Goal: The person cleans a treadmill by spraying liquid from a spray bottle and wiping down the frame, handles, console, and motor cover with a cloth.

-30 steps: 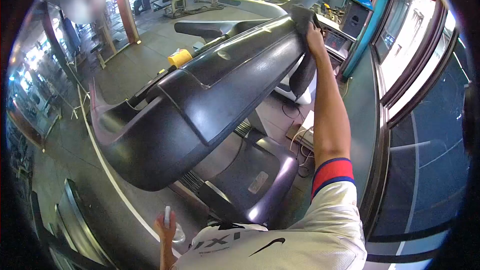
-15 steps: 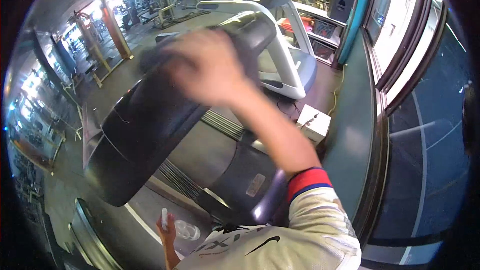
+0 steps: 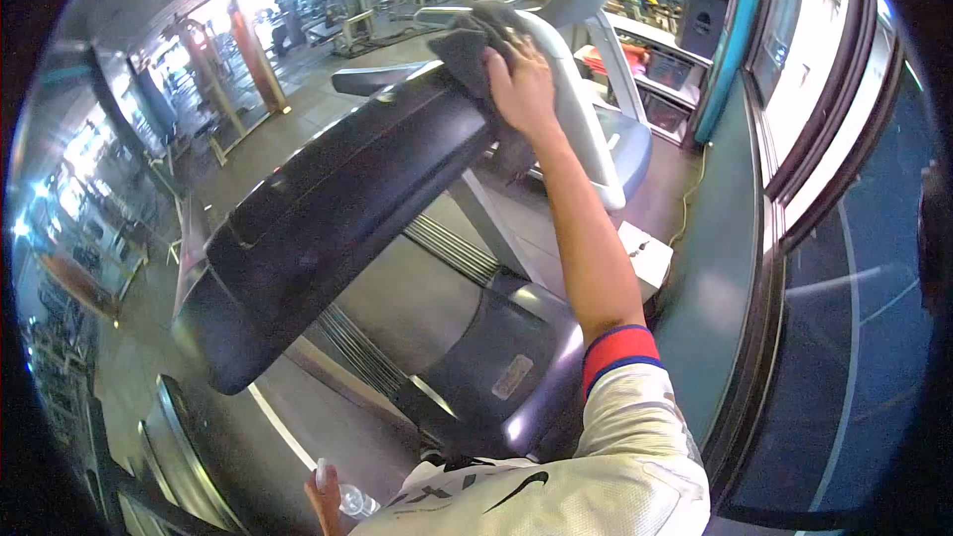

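My right hand [image 3: 524, 84] reaches far forward and presses a dark grey cloth [image 3: 465, 52] onto the far end of a treadmill's black console [image 3: 342, 194]. Its fingers lie spread over the cloth, which drapes around that end. Low in the view, my left hand [image 3: 324, 498] grips a clear spray bottle [image 3: 355, 503] with a white top; the bottle is partly hidden by my shirt. Below the console is the treadmill's base with a dark motor cover [image 3: 501, 367].
A second treadmill [image 3: 611, 154] with a white frame stands just beyond. On the right, a white box [image 3: 645, 256] sits on the floor near the window wall. Shelves [image 3: 667, 79] hold gear at the back. Punching bags [image 3: 256, 58] hang on the left.
My right hand has moved with the cloth away from the console's middle to its far right end. My left hand and the bottle have sunk lower in view.
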`<state>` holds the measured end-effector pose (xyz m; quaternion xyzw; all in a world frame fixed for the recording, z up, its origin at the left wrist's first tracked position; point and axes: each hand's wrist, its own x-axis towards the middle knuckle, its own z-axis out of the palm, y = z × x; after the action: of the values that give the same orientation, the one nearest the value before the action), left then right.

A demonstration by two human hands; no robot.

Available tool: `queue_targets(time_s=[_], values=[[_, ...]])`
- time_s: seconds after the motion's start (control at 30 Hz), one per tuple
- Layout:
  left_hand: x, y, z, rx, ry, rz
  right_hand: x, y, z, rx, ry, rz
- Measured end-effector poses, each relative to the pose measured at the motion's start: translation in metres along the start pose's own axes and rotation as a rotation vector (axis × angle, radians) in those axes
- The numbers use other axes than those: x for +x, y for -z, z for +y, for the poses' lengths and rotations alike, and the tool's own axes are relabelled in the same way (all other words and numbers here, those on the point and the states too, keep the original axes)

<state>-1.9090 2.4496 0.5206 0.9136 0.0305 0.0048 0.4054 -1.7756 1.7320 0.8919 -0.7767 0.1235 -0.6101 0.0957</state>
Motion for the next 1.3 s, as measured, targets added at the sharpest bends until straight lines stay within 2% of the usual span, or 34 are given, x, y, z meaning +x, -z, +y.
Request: queue_targets(time_s=[0.1,0.13,0.17,0.23,0.27,0.33,0.37,0.4,0.43,0.5,0.53,0.6,0.63,0.67,0.7,0.77,0.83,0.87,0.93,0.97,1.0,1.07,1.17,1.23,1.27,1.3], values=[[0.011,-0.012,0.011,-0.043,0.046,0.064,0.031,0.026,0.02,0.33,-0.415,-0.392],[0.01,-0.004,0.028,-0.096,0.02,-0.036,0.035,-0.024,0.082,0.369,-0.371,-0.258],[0.006,-0.008,0.038,-0.144,-0.073,0.05,0.042,-0.006,0.078,0.485,-0.418,-0.279],[-0.005,-0.021,0.053,-0.231,-0.256,0.237,0.042,-0.03,0.119,0.469,-0.482,-0.258],[-0.011,-0.003,0.061,-0.074,-0.205,0.132,0.034,-0.049,0.145,0.435,-0.532,-0.23],[-0.028,0.012,0.08,-0.081,-0.162,0.115,0.013,-0.083,0.186,0.416,-0.608,-0.076],[-0.04,0.015,0.082,-0.091,-0.137,0.106,0.001,-0.062,0.147,0.571,-0.772,0.045],[-0.044,0.013,0.059,-0.272,-0.139,0.089,-0.011,-0.074,0.129,0.676,-0.823,0.192],[-0.048,0.014,0.039,-0.232,-0.079,0.072,-0.018,-0.069,0.103,0.724,-0.861,0.271],[-0.043,0.017,-0.001,-0.145,0.018,0.024,-0.035,-0.048,0.021,0.808,-0.88,0.355],[-0.035,0.011,-0.039,-0.094,0.043,0.113,-0.049,-0.034,-0.025,0.83,-0.876,0.36],[-0.016,0.01,-0.048,0.02,-0.062,0.029,-0.094,-0.002,-0.129,0.876,-0.837,0.312],[-0.005,0.015,-0.046,0.081,-0.119,-0.018,-0.12,0.013,-0.183,0.921,-0.795,0.266],[-0.002,0.023,0.025,0.103,-0.107,-0.245,-0.144,0.023,-0.231,1.031,-0.718,0.249],[0.006,0.02,0.044,0.097,-0.208,-0.258,-0.172,0.029,-0.276,0.981,-0.644,0.166],[0.016,0.016,0.079,0.085,-0.243,-0.241,-0.224,0.032,-0.346,0.862,-0.457,0.074],[0.041,0.019,0.072,0.095,-0.242,-0.28,-0.233,-0.006,-0.343,0.731,-0.571,-0.126],[0.045,0.019,0.061,0.009,-0.212,-0.185,-0.225,-0.022,-0.326,0.726,-0.662,-0.105],[0.058,0.041,0.046,0.032,-0.258,-0.218,-0.183,-0.04,-0.261,0.984,-1.025,0.223],[0.071,0.045,0.02,0.009,-0.343,-0.166,-0.164,-0.044,-0.227,1.154,-1.153,0.432],[0.085,0.049,-0.006,-0.009,-0.427,-0.114,-0.153,-0.05,-0.2,1.342,-1.2,0.577],[0.09,0.071,-0.008,0.061,-0.365,-0.215,-0.158,-0.074,-0.175,1.678,-1.107,0.661],[0.11,0.091,-0.029,0.07,-0.347,-0.358,-0.187,-0.104,-0.209,1.903,-1.393,0.542],[0.113,0.098,-0.022,0.086,-0.375,-0.389,-0.223,-0.156,-0.242,2.127,-1.462,0.424],[0.121,0.099,-0.037,0.092,-0.297,-0.384,-0.258,-0.193,-0.266,2.188,-1.523,0.299],[0.132,0.096,-0.075,0.08,-0.322,-0.274,-0.282,-0.209,-0.295,2.101,-1.637,0.242]])
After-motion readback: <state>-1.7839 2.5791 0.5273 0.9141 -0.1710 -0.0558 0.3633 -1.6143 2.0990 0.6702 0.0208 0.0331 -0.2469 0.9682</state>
